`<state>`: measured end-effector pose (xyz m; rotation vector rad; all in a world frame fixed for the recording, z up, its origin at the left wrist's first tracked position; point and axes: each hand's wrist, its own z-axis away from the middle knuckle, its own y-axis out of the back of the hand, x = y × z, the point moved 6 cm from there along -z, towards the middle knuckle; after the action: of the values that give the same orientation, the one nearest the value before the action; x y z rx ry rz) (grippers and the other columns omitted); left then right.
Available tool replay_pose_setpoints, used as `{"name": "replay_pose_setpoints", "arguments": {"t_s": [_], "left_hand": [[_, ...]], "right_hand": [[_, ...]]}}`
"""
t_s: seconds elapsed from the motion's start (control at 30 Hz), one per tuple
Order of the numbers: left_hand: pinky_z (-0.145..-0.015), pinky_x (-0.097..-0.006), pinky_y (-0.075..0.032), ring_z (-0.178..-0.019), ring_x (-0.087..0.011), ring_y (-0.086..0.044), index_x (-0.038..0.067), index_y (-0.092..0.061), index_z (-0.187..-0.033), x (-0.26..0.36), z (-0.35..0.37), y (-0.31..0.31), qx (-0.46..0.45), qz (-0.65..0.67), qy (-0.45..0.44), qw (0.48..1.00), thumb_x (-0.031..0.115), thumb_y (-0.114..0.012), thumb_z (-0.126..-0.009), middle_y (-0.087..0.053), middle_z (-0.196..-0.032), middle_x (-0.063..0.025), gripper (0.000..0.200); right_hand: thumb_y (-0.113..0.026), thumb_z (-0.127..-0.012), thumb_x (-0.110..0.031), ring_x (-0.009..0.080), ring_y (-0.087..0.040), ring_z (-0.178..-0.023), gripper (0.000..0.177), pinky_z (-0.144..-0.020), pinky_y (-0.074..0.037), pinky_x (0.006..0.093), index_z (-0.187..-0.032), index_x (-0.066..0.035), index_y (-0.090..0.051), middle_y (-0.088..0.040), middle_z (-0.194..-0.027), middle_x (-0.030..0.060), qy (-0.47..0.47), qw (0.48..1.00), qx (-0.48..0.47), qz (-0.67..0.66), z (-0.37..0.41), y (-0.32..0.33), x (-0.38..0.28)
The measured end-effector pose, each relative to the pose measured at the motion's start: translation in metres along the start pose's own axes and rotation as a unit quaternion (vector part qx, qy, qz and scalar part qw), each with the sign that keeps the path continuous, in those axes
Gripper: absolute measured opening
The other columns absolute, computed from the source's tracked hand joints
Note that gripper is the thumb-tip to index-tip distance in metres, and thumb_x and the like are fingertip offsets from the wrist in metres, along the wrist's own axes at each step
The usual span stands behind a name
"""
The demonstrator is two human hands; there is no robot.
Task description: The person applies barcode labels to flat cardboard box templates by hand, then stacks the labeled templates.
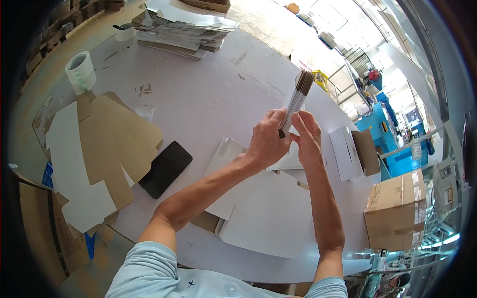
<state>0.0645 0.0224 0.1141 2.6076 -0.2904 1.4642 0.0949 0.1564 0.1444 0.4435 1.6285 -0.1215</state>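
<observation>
Above the far middle of the table, a thin bundle of flat cardboard pieces (pixel 296 99) stands tilted on its edge, white along part and brown at the top. My left hand (pixel 269 138) grips its left side near the lower end. On the other side, my right hand (pixel 308 136) is closed against it with bent fingers. Below my forearms lie flat white cardboard sheets (pixel 271 213), partly covered by my arms. A black phone (pixel 165 169) rests to the left of my left forearm.
Brown and white die-cut cardboard (pixel 107 149) lies at the left, near a tape roll (pixel 80 73). A tall stack of cardboard sheets (pixel 184 30) sits at the far edge. To the right are an open small box (pixel 348 151) and a taped carton (pixel 397 211).
</observation>
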Motion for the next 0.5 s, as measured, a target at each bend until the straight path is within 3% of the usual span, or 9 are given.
{"name": "replay_pose_setpoints", "arguments": {"t_s": [0.2, 0.33, 0.43, 0.5], "left_hand": [[-0.097, -0.0410, -0.060, -0.116, -0.0350, -0.066, -0.009, -0.054, -0.135, 0.000, 0.003, -0.002, 0.017, 0.028, 0.013, 0.999, 0.001, -0.070, -0.082, -0.060, -0.131, -0.0247, 0.056], [-0.095, -0.0398, -0.060, -0.118, -0.0332, -0.066, -0.007, -0.054, -0.138, -0.003, 0.001, 0.000, 0.001, 0.043, 0.028, 0.999, 0.005, -0.073, -0.081, -0.061, -0.131, -0.0238, 0.061], [-0.090, -0.0362, -0.060, -0.112, -0.0257, -0.067, -0.003, -0.056, -0.134, -0.006, -0.002, 0.000, -0.014, 0.116, 0.021, 0.993, 0.012, -0.073, -0.086, -0.062, -0.129, -0.0206, 0.053], [-0.083, -0.0320, -0.059, -0.106, -0.0170, -0.066, 0.001, -0.057, -0.128, -0.029, -0.004, -0.010, -0.024, 0.333, 0.133, 0.933, 0.018, -0.071, -0.091, -0.063, -0.124, -0.0161, 0.043]], "right_hand": [[-0.076, -0.095, -0.035, 0.0148, -0.068, -0.100, 0.039, -0.090, -0.057, 0.0376, -0.119, -0.007, -0.064, -0.071, -0.111, 0.0061, -0.016, 1.000, 0.005, -0.004, 0.002, 0.003, 0.001], [-0.074, -0.096, -0.034, 0.0129, -0.067, -0.100, 0.036, -0.089, -0.056, 0.0359, -0.117, -0.007, -0.065, -0.071, -0.111, 0.0055, -0.017, 0.999, -0.006, -0.029, -0.005, 0.006, 0.008], [-0.073, -0.097, -0.033, 0.0126, -0.066, -0.103, 0.034, -0.090, -0.056, 0.0367, -0.117, -0.007, -0.065, -0.070, -0.113, 0.0052, -0.038, 0.998, -0.011, -0.051, -0.009, 0.012, 0.017], [-0.074, -0.097, -0.033, 0.0128, -0.065, -0.105, 0.035, -0.091, -0.056, 0.0367, -0.117, -0.006, -0.065, -0.070, -0.113, 0.0053, -0.039, 0.997, -0.023, -0.069, -0.006, 0.008, 0.016]]}}
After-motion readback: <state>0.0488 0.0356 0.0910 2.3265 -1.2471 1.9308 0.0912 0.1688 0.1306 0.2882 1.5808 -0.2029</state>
